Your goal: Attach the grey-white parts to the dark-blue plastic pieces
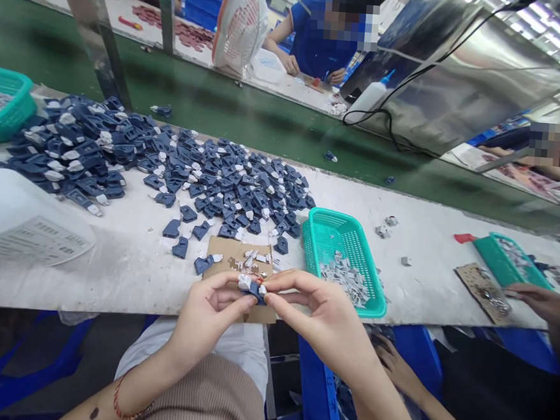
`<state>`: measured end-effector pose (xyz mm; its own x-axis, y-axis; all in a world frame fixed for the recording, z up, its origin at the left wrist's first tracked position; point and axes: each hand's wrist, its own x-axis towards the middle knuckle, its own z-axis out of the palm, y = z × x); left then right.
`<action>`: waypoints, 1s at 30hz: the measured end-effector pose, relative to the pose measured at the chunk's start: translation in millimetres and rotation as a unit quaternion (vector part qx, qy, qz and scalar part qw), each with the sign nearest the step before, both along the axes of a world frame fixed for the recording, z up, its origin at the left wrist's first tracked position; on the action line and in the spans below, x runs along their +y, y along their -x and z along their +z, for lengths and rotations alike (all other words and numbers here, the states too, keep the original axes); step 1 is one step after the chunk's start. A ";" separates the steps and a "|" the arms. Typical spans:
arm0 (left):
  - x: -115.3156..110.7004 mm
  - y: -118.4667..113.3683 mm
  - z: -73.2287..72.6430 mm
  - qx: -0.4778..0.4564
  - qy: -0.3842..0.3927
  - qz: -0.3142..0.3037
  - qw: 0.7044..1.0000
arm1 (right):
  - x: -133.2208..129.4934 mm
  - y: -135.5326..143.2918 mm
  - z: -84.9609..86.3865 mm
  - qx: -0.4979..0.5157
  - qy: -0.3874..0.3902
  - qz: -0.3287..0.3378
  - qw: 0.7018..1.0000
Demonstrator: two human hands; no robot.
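My left hand (208, 317) and my right hand (315, 315) meet at the table's front edge. Together their fingertips pinch one small dark blue plastic part (254, 289) with white pieces at its ends. Just behind it lies a brown cardboard piece (229, 251) carrying a few small white bits. A big heap of the same blue parts (177, 171) spreads over the white table behind. A teal basket (343, 237) with small grey-white pieces stands right of my right hand.
Another teal basket (2, 104) sits at the far left, a white container (15, 217) near it. A neighbour's hand (539, 302) rests at the right by a third basket (506, 261). People work across the green belt (248, 121). Blue bins stand under the table.
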<state>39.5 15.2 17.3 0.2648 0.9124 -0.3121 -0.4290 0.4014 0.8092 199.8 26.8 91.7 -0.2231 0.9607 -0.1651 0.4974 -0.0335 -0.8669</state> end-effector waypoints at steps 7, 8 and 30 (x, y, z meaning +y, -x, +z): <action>-3.9 -2.1 -3.4 0.004 -0.010 0.010 1.000 | -5.0 -0.5 2.7 -0.065 -0.054 0.037 0.996; -4.5 -1.9 -3.2 0.005 -0.010 0.011 1.000 | -5.0 -1.2 3.0 -0.054 -0.040 0.034 0.997; -1.5 2.8 2.0 0.085 -0.124 -0.041 0.988 | -21.9 29.8 -39.7 0.214 0.132 -0.169 0.953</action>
